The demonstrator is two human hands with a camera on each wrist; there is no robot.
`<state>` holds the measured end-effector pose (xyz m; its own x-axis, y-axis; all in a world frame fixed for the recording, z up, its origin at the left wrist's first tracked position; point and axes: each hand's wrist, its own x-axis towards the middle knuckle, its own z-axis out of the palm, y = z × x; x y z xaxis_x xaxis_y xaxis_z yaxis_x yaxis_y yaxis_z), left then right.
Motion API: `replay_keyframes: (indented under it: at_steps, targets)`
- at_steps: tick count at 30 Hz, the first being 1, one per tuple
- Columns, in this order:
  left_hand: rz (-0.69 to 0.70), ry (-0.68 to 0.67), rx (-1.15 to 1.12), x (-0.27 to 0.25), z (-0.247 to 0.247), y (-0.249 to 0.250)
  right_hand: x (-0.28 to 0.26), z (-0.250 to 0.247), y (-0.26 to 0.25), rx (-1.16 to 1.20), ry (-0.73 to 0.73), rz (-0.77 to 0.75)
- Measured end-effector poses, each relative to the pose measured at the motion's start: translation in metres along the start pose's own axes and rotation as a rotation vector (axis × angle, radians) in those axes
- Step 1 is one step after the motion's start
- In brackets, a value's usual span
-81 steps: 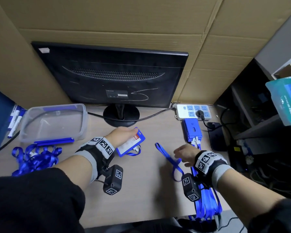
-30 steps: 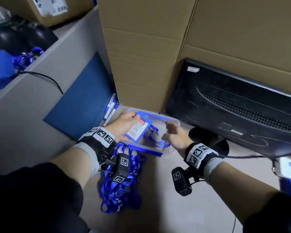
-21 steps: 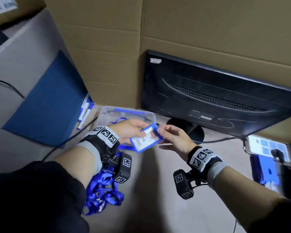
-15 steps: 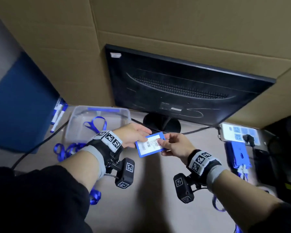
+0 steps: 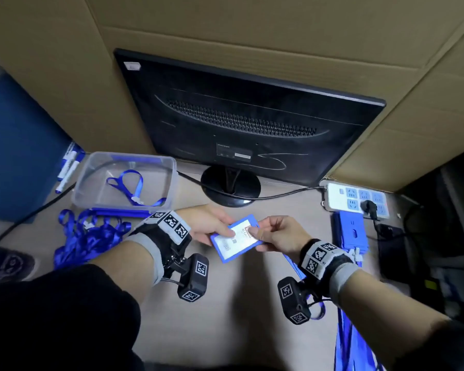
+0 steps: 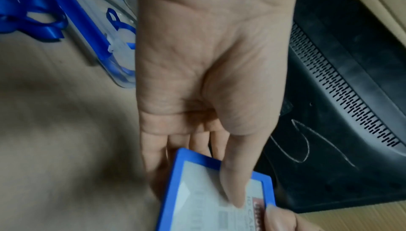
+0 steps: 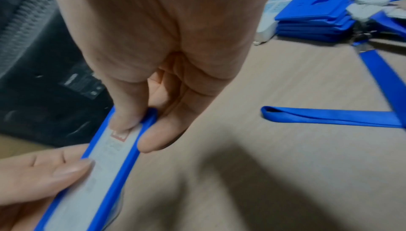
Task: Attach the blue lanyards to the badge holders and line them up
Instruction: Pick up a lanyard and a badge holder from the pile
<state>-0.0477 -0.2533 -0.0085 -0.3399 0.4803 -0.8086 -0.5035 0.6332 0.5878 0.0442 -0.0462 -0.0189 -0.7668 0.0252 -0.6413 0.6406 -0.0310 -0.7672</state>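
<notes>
At the centre of the head view, a blue badge holder [image 5: 236,238] with a white card showing through its window is held above the desk [image 5: 225,317] between both hands. From the left of the frame, the left hand [image 5: 208,223] pinches its left end, thumb flat on the card face and fingers underneath. From the right, the right hand [image 5: 280,232] clamps the opposite end, thumb on top near a red mark and fingers curled under the blue rim. No lanyard can be seen clipped to this holder, so the step in hand looks like readying one holder for its strap. Right of the hands, in front of a white power strip [image 5: 355,196], lies a neat stack of finished holders [image 5: 350,231], their blue lanyards trailing toward the bottom right corner. One loose lanyard [image 7: 329,118] lies flat on the desk just right of the right hand. At left, a heap of tangled lanyards [image 5: 89,234] sits in front of a clear plastic tub [image 5: 123,180] holding one more. A black monitor [image 5: 241,116] fills the upper middle, backed by cardboard. The likely next move is for one hand to let go, take a lanyard's clip, and hook it through the slot at the holder's top edge; which end bears the slot is hard to tell.
</notes>
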Motion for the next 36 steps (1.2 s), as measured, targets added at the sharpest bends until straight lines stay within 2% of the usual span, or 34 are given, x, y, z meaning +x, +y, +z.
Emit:
replay_keyframes:
  at_steps: [2,5,7,9,12,15,18,21,25,27,30,33,36]
  targets:
    - [0.0,-0.017,-0.027,-0.019,-0.006,-0.004,0.001,0.02,-0.015,-0.027,-0.04,-0.054]
    - [-0.017,0.08,-0.068,-0.052,-0.03,-0.024,0.014,0.066,-0.031,-0.031,-0.115,-0.104]
    - [-0.027,0.215,-0.095,-0.073,-0.057,-0.054,0.027,0.104,-0.035,-0.02,-0.152,-0.116]
    - [-0.049,0.403,-0.171,-0.097,-0.088,-0.092,0.042,0.145,-0.035,-0.043,-0.187,-0.083]
    - [-0.07,0.594,-0.366,-0.14,-0.133,-0.152,0.06,0.206,-0.026,-0.218,-0.242,0.013]
    - [-0.077,0.657,-0.505,-0.17,-0.165,-0.204,0.075,0.26,-0.011,-0.42,-0.296,0.035]
    - [-0.063,0.74,-0.588,-0.176,-0.183,-0.232,0.086,0.303,-0.003,-0.56,-0.359,0.01]
    - [-0.017,0.702,-0.601,-0.168,-0.188,-0.237,0.096,0.332,-0.002,-0.734,-0.322,-0.086]
    - [0.021,0.589,-0.579,-0.154,-0.191,-0.235,0.102,0.359,-0.014,-0.805,-0.259,-0.24]
    - [0.003,0.567,-0.563,-0.148,-0.193,-0.234,0.105,0.37,-0.018,-0.815,-0.26,-0.267]
    - [-0.05,0.556,-0.579,-0.14,-0.194,-0.236,0.105,0.384,-0.025,-0.913,-0.31,-0.242]
    - [-0.083,0.488,-0.535,-0.139,-0.192,-0.242,0.102,0.392,-0.028,-1.003,-0.403,-0.137]
    - [-0.08,0.46,-0.517,-0.142,-0.191,-0.245,0.102,0.386,-0.022,-1.052,-0.406,-0.116]
